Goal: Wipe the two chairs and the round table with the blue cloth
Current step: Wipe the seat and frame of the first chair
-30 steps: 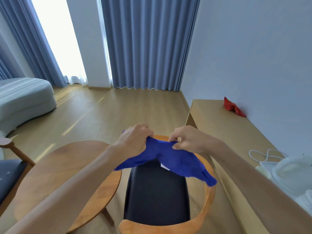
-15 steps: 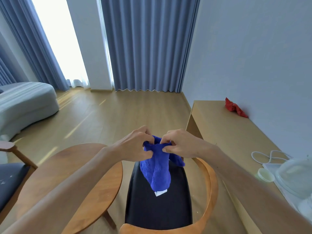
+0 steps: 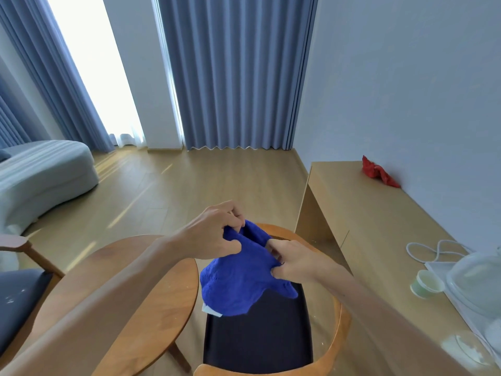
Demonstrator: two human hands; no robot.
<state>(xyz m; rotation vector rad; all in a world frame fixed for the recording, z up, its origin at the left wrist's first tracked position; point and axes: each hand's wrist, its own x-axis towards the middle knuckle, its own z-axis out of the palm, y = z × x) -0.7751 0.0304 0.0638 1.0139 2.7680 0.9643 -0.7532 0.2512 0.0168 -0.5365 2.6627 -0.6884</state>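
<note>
Left hand (image 3: 214,237) and right hand (image 3: 294,264) each pinch the cloth (image 3: 238,283), close together. The cloth hangs directly above the chair (image 3: 257,337) seat; the table (image 3: 130,289) lies to its left.

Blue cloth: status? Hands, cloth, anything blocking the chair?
Left hand and right hand both pinching blue cloth. Cloth bunched, held above the chair, not touching. Seat unobstructed.

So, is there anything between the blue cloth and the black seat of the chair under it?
Nothing visible. Both the left hand and the right hand grip the blue cloth in the air directly above the chair seat. The part of the seat that shows is bare; the cloth hides the rest.
</note>
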